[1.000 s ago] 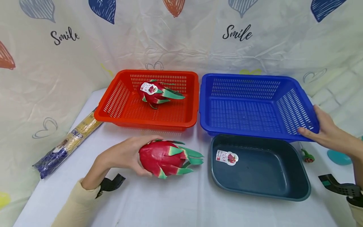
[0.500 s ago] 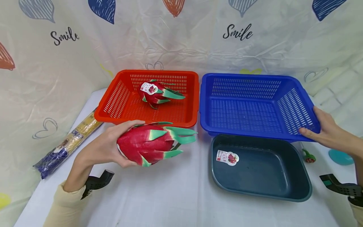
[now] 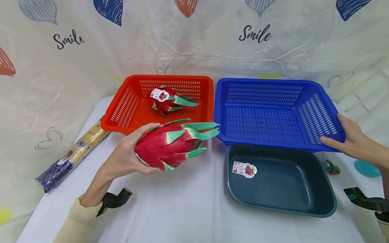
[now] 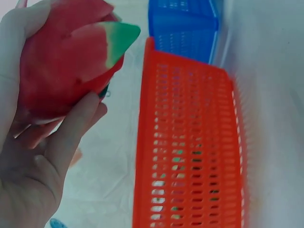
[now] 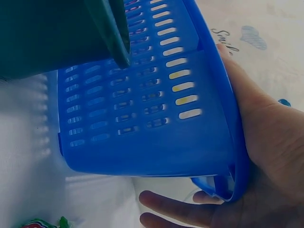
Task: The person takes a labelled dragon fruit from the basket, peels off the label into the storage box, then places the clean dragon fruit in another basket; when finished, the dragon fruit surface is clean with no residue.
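Observation:
My left hand [image 3: 129, 155] grips a large red dragon fruit [image 3: 167, 145] with green-tipped scales from its left end. It is held above the table, before the front rim of the red basket [image 3: 130, 109]. A second dragon fruit [image 3: 161, 105] with a white label lies inside that basket. In the left wrist view, fingers and thumb wrap round the held dragon fruit [image 4: 71, 61], beside the red basket [image 4: 190, 142]. My right hand [image 3: 354, 140] holds the right front corner of the blue basket [image 3: 261, 125], thumb over its rim. The right wrist view shows several fingers [image 5: 180, 209] below the rim.
A dark green tub [image 3: 282, 185] stands before the blue basket, with a dragon fruit label [image 3: 244, 169] inside. A long plastic-wrapped pack [image 3: 74, 155] lies left. Farther right are a small green-and-red item [image 3: 333, 168] and a teal round thing [image 3: 367, 168]. A printed sheet [image 3: 197, 44] hangs behind.
My left hand has lifted the dragon fruit toward the red basket, first moving left, then back right. My right hand stays on the blue basket's corner.

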Motion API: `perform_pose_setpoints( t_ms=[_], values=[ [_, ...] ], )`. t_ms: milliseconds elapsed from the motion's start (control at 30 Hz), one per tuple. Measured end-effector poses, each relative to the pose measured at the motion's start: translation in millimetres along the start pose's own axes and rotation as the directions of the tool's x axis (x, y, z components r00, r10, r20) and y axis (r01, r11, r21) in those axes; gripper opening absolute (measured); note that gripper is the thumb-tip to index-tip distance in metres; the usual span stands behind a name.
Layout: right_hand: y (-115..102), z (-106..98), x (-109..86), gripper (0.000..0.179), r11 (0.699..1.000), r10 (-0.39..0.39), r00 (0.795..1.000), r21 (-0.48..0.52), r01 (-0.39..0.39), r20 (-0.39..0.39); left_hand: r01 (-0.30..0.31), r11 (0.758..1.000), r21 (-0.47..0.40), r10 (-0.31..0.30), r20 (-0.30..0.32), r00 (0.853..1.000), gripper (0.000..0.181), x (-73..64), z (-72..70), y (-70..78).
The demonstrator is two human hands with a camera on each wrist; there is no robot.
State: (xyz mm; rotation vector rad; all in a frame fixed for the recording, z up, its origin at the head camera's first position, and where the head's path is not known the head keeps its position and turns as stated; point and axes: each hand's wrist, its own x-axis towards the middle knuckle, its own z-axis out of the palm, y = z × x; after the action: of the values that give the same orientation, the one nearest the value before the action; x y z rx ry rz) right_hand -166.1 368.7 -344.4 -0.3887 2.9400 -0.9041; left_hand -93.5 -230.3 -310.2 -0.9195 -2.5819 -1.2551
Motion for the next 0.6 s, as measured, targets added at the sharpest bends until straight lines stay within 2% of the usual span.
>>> perform_pose_setpoints(
  t_ms=[167,333,600],
  values=[
    [-4.5,0.4,-1.5,0.096,0.997,0.072,0.997,-0.021,-0.071,0.038,0.017,0.999,-0.045,-0.017,0.006,1.000,0.101,0.8,9.8,-0.1],
    [-5.0,-1.2,-4.1,0.096,0.992,0.124,0.991,-0.039,-0.122,0.044,0.030,0.996,-0.089,-0.028,0.023,0.999,0.099,1.5,16.8,1.9],
    [-5.0,1.2,-4.8,0.098,0.988,0.153,0.987,-0.038,-0.152,0.048,0.021,0.993,-0.119,-0.021,0.004,1.000,0.100,3.5,24.9,5.3]
  ],
)
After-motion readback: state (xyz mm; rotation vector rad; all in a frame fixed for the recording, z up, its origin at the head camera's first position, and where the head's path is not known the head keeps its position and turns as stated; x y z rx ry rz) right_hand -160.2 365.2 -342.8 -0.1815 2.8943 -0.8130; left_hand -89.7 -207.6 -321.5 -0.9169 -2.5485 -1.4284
